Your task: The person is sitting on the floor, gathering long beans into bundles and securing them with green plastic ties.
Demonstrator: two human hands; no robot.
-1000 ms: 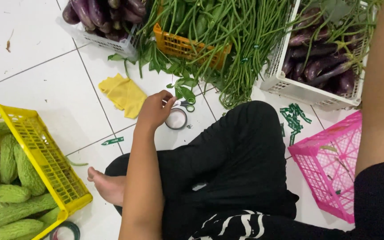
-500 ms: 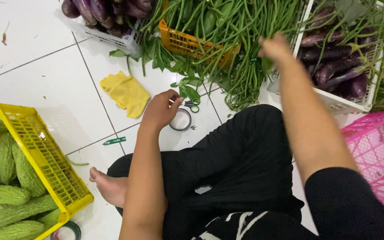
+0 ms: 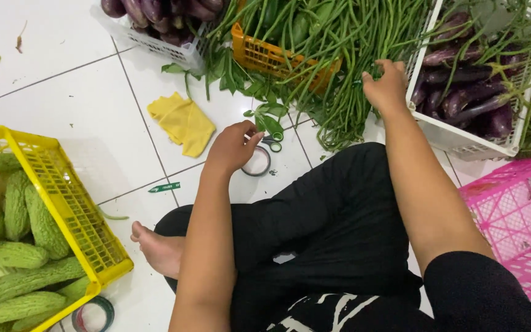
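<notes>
Floor tiles point(image 3: 75, 104): glossy white ceramic, smooth, thin grout lines. Yellow crate point(image 3: 62, 197), orange crate point(image 3: 265, 56), pink crate point(image 3: 511, 209), white crate point(image 3: 456, 132): all moulded plastic lattice, slight sheen. Bitter gourds point(image 3: 13, 246): bumpy, warty skin, matt. Eggplants point(image 3: 468, 104): smooth, shiny. Yellow cloth point(image 3: 182, 123): soft, matt, creased. Tape roll point(image 3: 257, 161) by left hand point(image 3: 232, 147): glossy plastic. Trousers point(image 3: 333, 227): matt black fabric.

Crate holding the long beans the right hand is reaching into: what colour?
Orange crate, under the green long beans that the right hand touches; head view.
</notes>
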